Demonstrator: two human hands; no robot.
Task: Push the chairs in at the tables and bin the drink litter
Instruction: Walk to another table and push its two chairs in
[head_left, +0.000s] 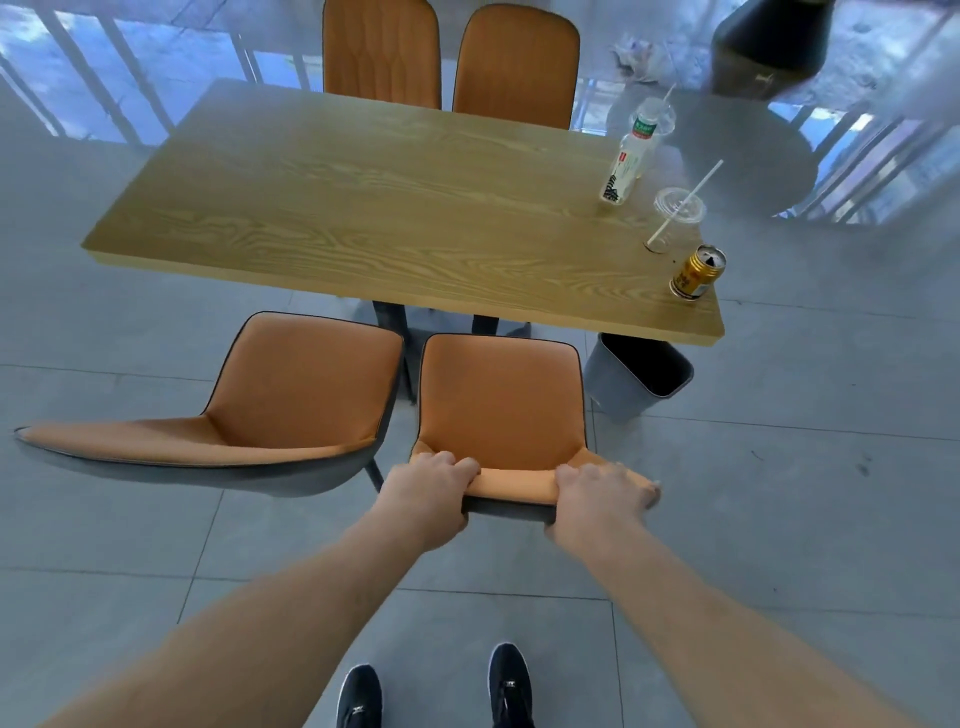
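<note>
Both hands grip the top edge of the back of an orange padded chair with a dark shell (501, 400). The left hand (428, 493) wraps the left part of the back's top, with the fingers curled over the front. The right hand (597, 496) wraps the right part the same way. This chair faces the long wooden surface with a light grain (363, 197), and its seat stands just short of the near edge, not yet under it.

Just beside it on the left stands a second orange padded chair (291, 395), turned a bit to the side and also out from the surface. Two more orange chairs (382, 52) stand at the far side, close against the far edge.

The drink litter sits at the right end of the surface. A clear plastic bottle with a green and white label (631, 156) stands farthest away. Near it, closer to the person, is a clear plastic cup with a lid and a white straw (672, 213). A gold drink can with an open top (697, 273) stands close to the near right corner.

A grey bin with a dark inside (636, 384) stands on the grey tiled floor (779, 493), partly under that corner. Two black shoes (511, 686) show at the bottom.
</note>
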